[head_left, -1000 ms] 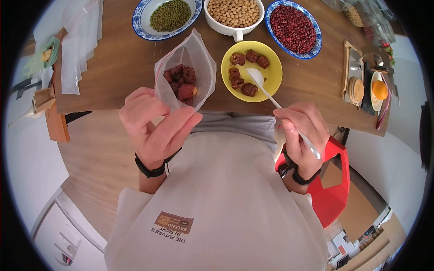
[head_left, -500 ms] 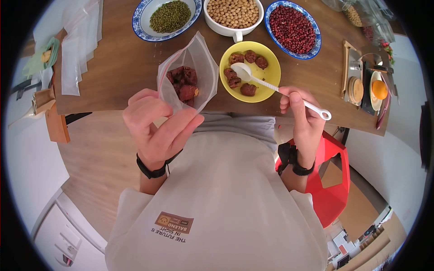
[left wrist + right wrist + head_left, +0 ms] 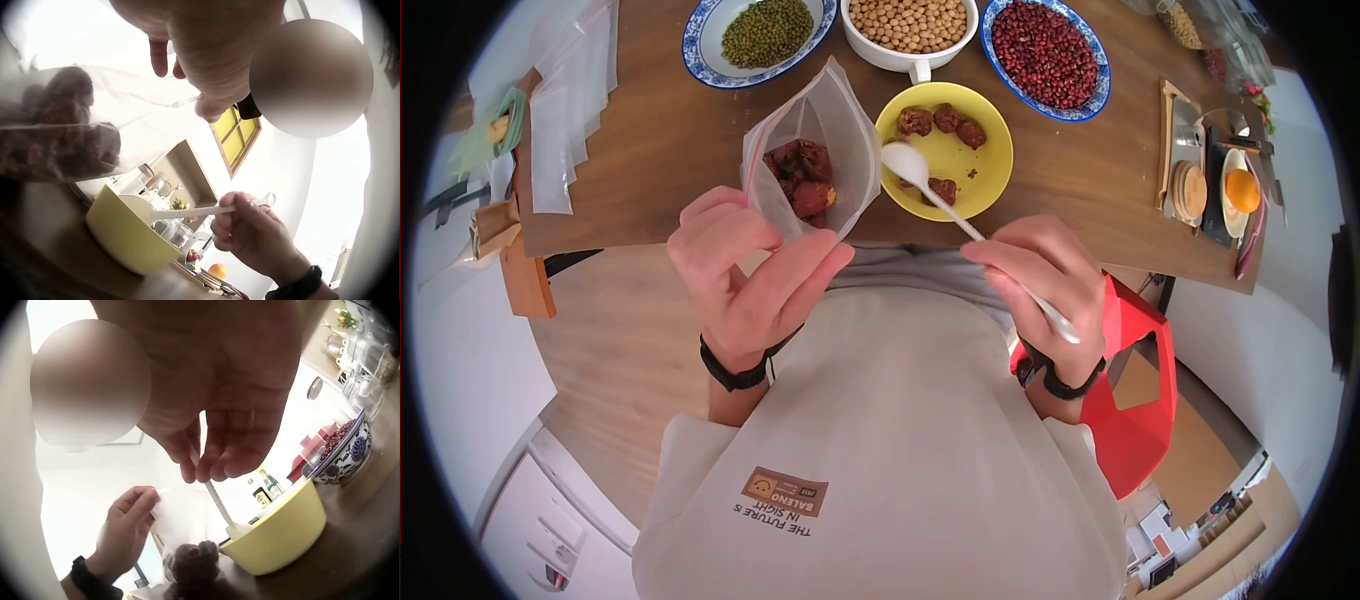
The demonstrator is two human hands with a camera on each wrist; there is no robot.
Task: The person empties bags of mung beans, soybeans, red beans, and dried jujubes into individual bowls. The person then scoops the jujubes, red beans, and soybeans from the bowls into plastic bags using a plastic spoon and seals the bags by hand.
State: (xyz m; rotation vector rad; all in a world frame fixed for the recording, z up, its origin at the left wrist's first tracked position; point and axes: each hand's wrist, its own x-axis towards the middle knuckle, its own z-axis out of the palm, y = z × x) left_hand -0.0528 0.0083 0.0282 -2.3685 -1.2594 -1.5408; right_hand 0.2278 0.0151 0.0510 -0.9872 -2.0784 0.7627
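Observation:
My left hand (image 3: 735,270) pinches the near edge of a clear zip bag (image 3: 855,150), holding it with its mouth open. Dark dried red dates (image 3: 805,180) lie inside the bag. My right hand (image 3: 1045,285) grips the handle of a white plastic spoon (image 3: 948,208). The spoon's head is at the left inner side of the yellow bowl (image 3: 995,170), close to the bag. More dates (image 3: 946,118) sit in the bowl, several at its far side and one near the front. In the right wrist view, thumb and fingers pinch the handle (image 3: 215,501), which slants down into the bowl.
Behind the bowl stand a dish of green beans (image 3: 767,32), a white pot of chickpeas (image 3: 908,22) and a dish of red beans (image 3: 1045,50). Empty clear bags (image 3: 555,130) lie at the left. An orange (image 3: 1241,190) and glass jars (image 3: 1190,25) are at the right.
The spoon first tilted and swept left in the bowl, and its head is now at the left side. Fewer dates show there. My left hand and the bag have barely moved.

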